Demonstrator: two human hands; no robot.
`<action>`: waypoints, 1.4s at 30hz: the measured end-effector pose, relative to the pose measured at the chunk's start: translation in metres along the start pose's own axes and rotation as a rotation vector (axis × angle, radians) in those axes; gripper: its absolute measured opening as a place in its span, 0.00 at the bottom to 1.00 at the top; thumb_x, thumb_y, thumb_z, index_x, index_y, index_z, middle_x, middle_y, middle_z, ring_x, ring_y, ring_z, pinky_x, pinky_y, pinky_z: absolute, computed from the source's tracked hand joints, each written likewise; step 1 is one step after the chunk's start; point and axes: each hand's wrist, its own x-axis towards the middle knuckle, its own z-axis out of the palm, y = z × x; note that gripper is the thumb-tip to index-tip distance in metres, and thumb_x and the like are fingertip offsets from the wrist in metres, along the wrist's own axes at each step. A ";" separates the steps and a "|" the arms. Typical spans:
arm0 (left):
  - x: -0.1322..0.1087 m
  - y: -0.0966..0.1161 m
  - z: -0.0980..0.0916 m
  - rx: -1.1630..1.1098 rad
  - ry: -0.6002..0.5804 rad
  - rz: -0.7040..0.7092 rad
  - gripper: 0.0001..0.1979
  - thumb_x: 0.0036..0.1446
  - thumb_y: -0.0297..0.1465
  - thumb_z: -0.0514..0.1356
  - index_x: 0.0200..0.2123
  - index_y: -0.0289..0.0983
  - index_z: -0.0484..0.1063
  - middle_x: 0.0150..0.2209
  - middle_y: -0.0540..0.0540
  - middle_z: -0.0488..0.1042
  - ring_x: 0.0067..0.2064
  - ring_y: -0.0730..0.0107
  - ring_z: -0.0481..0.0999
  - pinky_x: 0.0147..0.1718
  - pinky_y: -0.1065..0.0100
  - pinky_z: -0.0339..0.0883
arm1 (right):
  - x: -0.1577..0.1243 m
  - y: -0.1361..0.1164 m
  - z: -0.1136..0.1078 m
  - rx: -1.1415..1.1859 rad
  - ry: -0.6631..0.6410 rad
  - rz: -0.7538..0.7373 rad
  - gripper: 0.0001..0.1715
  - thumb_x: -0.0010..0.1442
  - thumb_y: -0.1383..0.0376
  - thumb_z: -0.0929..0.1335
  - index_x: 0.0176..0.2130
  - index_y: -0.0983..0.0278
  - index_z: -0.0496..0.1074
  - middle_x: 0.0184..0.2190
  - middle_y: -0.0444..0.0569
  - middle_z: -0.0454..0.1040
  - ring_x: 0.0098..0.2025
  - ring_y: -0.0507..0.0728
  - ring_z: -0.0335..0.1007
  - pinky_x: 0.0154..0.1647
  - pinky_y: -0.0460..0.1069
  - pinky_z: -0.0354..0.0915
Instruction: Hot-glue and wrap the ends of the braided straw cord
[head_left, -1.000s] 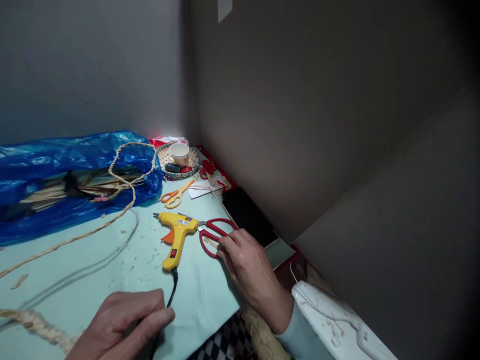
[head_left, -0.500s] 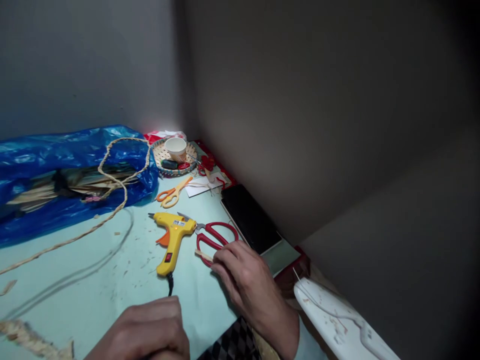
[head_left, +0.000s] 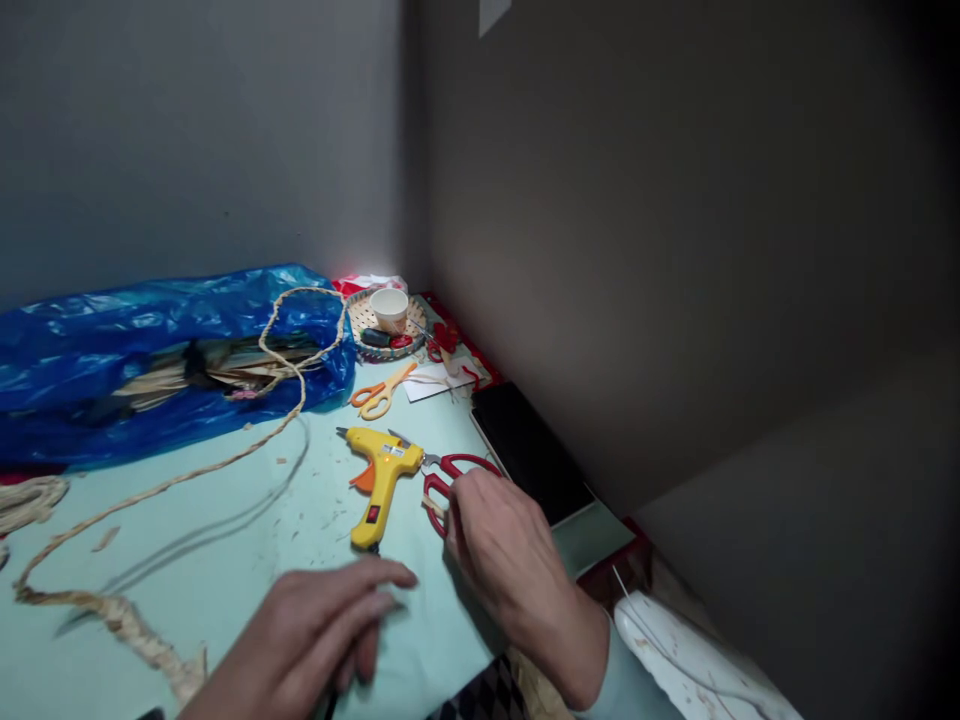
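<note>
My right hand [head_left: 510, 560] is curled over the red-handled scissors [head_left: 469, 462], fingers bent at the handle loops, fingertips mostly hidden. A short pale strip [head_left: 432, 506] lies across the lower loop. To the left of the scissors rests a yellow glue gun [head_left: 386, 480] with an orange trigger, its nozzle pointing left. Closer to me, my left hand [head_left: 315, 625] hovers open near the gun's handle end, fingers stretched to the right, holding nothing visible. A braided straw cord [head_left: 217, 465] runs over the table to a thicker, ragged end [head_left: 146, 640] beside my left hand.
A blue plastic bag [head_left: 142, 310] of dried strips lies at the back left. Orange-handled scissors [head_left: 381, 392], a white card [head_left: 435, 382] and a woven tray [head_left: 360, 315] with a paper cup [head_left: 390, 308] stand beyond. A black flat object [head_left: 529, 450] lies along the wall.
My left hand has gone from a closed fist to outstretched fingers. My right hand has moved farther over the red scissors' handle. The view has shifted left.
</note>
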 end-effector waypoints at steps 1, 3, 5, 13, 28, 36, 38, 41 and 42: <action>0.006 -0.001 -0.008 0.075 0.066 -0.065 0.19 0.67 0.47 0.52 0.40 0.47 0.80 0.21 0.53 0.76 0.25 0.65 0.76 0.31 0.68 0.68 | 0.000 0.002 -0.002 0.005 0.013 0.011 0.09 0.64 0.77 0.64 0.37 0.64 0.68 0.31 0.49 0.72 0.32 0.60 0.69 0.34 0.54 0.65; 0.019 -0.005 -0.021 0.239 0.146 -0.115 0.20 0.63 0.51 0.54 0.35 0.45 0.77 0.31 0.50 0.81 0.33 0.61 0.78 0.35 0.64 0.67 | 0.000 0.004 -0.005 0.010 0.028 0.020 0.11 0.63 0.78 0.64 0.38 0.64 0.68 0.31 0.47 0.71 0.31 0.58 0.69 0.32 0.51 0.65; 0.030 -0.008 -0.027 0.361 0.215 -0.168 0.21 0.62 0.52 0.52 0.37 0.43 0.75 0.35 0.47 0.80 0.37 0.55 0.77 0.38 0.60 0.65 | 0.002 0.004 -0.005 -0.002 0.031 0.020 0.10 0.63 0.78 0.65 0.39 0.64 0.69 0.32 0.48 0.73 0.33 0.58 0.70 0.32 0.51 0.65; 0.053 -0.008 -0.009 0.450 0.186 -0.207 0.10 0.57 0.42 0.58 0.32 0.43 0.67 0.31 0.44 0.76 0.35 0.50 0.73 0.34 0.59 0.53 | 0.009 -0.009 0.018 -0.144 -0.024 0.016 0.10 0.62 0.77 0.68 0.42 0.66 0.73 0.39 0.55 0.77 0.41 0.65 0.72 0.45 0.59 0.69; 0.036 -0.012 -0.034 -0.230 0.118 -0.128 0.19 0.58 0.49 0.60 0.38 0.39 0.73 0.30 0.50 0.70 0.31 0.66 0.68 0.30 0.67 0.62 | 0.008 0.003 0.010 0.091 -0.001 0.089 0.06 0.66 0.72 0.64 0.38 0.65 0.70 0.37 0.55 0.75 0.39 0.63 0.72 0.43 0.56 0.68; 0.003 0.001 -0.017 -0.292 0.472 -0.028 0.18 0.54 0.48 0.67 0.43 0.44 0.76 0.42 0.49 0.79 0.44 0.59 0.77 0.38 0.69 0.71 | -0.016 0.014 -0.039 0.459 0.011 0.003 0.12 0.61 0.74 0.60 0.31 0.61 0.68 0.30 0.44 0.74 0.31 0.52 0.72 0.33 0.43 0.66; -0.001 0.003 -0.015 -0.227 0.542 0.007 0.17 0.54 0.47 0.67 0.43 0.45 0.76 0.42 0.49 0.80 0.44 0.58 0.78 0.36 0.70 0.72 | -0.023 0.018 -0.052 0.482 0.017 -0.004 0.12 0.57 0.74 0.60 0.26 0.61 0.64 0.24 0.41 0.69 0.27 0.51 0.68 0.28 0.43 0.61; -0.007 0.000 -0.017 -0.107 0.618 0.066 0.14 0.55 0.43 0.68 0.43 0.46 0.76 0.43 0.49 0.82 0.45 0.56 0.80 0.38 0.69 0.75 | -0.027 0.023 -0.062 0.479 0.067 0.032 0.12 0.57 0.73 0.58 0.25 0.60 0.60 0.20 0.39 0.62 0.22 0.49 0.61 0.24 0.43 0.55; -0.009 -0.002 -0.017 -0.070 0.637 0.078 0.14 0.55 0.42 0.68 0.44 0.46 0.77 0.44 0.49 0.82 0.46 0.55 0.80 0.38 0.68 0.76 | -0.027 0.023 -0.063 0.478 0.085 0.043 0.12 0.59 0.73 0.58 0.26 0.60 0.59 0.20 0.38 0.61 0.21 0.49 0.59 0.23 0.44 0.54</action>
